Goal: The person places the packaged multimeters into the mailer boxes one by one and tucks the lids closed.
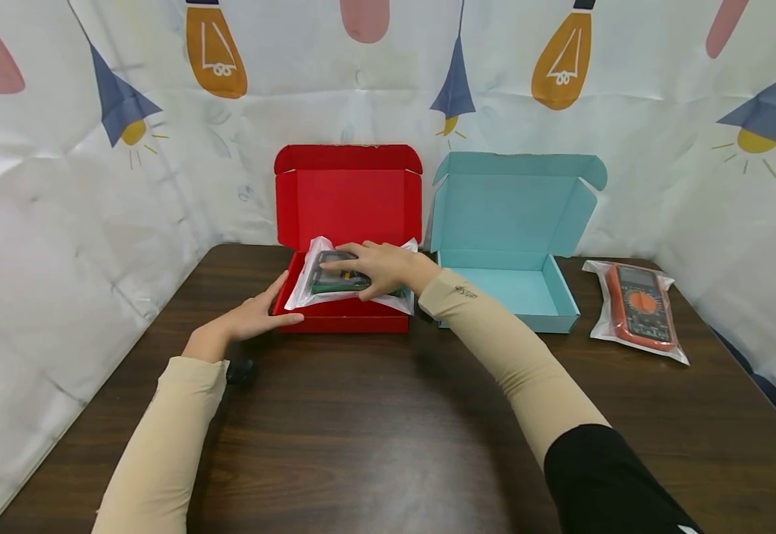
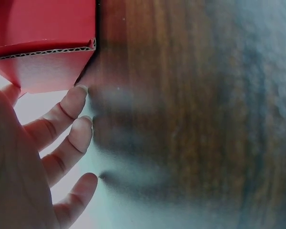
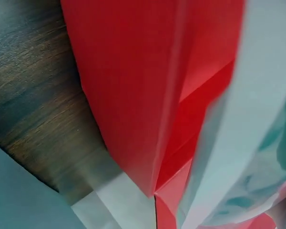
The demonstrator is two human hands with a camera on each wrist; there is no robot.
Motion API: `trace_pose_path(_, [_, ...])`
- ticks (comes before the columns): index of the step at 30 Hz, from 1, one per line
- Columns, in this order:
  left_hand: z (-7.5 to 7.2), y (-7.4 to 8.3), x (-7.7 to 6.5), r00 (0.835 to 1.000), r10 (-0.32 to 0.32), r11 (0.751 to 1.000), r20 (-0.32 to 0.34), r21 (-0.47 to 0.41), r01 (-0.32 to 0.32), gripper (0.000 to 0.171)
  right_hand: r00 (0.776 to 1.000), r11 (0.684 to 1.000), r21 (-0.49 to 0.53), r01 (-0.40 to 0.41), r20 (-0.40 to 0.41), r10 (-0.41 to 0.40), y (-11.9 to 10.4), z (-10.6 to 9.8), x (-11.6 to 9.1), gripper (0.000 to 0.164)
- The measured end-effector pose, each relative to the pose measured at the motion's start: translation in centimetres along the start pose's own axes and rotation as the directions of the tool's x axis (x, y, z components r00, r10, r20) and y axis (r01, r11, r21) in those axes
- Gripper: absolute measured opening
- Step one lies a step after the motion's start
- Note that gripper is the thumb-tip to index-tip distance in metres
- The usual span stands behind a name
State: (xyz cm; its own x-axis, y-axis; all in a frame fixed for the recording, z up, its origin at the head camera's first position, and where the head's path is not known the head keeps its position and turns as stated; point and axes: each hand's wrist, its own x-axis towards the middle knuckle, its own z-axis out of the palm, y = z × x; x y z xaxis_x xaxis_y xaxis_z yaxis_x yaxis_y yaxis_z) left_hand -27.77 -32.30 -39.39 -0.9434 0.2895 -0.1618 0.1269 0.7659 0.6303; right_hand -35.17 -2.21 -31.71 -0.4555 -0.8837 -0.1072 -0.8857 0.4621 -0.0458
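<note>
A green device with a dark face (image 1: 331,282), sealed in a clear plastic bag, lies across the opening of the red box (image 1: 354,324). My right hand (image 1: 384,267) grips it from above, fingers over its face and thumb at the near side. The white edge of the bag (image 3: 229,157) sticks up past the red wall in the right wrist view. At the box's front left corner is my left hand (image 1: 248,315), thumb along the front and the other fingers extended by the left side. Its fingertips reach down by the tabletop in the left wrist view.
Right of the red box stands an open light blue box (image 1: 508,289), lid raised. Further right, an orange multimeter (image 1: 643,304) in a clear bag lies on the dark wooden table (image 1: 361,415). A patterned white cloth (image 1: 361,111) hangs behind.
</note>
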Motion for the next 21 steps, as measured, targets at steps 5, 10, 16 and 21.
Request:
trace_pose_path(5, [-0.1, -0.9, 0.2, 0.999, 0.044, 0.999, 0.016, -0.033, -0.043, 0.115, 1.0, 0.999, -0.046, -0.005, 0.014, 0.005, -0.1, 0.3, 0.6, 0.091])
trace_pose_path(10, [-0.1, -0.4, -0.1, 1.0, 0.029, 1.0, 0.009, -0.006, -0.029, 0.115, 1.0, 0.997, -0.076, 0.001, 0.011, 0.0, -0.5, 0.5, 1.3, 0.093])
trace_pose_path(16, [0.0, 1.2, -1.0, 1.0, -0.023, 1.0, 0.007, -0.001, 0.023, 0.114, 0.999, 0.994, -0.101, 0.039, 0.017, -0.037, -1.0, 0.8, 1.9, 0.092])
trace_pose_path(21, [-0.2, 1.3, -1.2, 1.0, 0.006, 1.0, 0.009, -0.001, -0.006, 0.114, 0.999, 0.992, -0.124, 0.034, -0.005, -0.035, -1.0, 1.0, 2.0, 0.095])
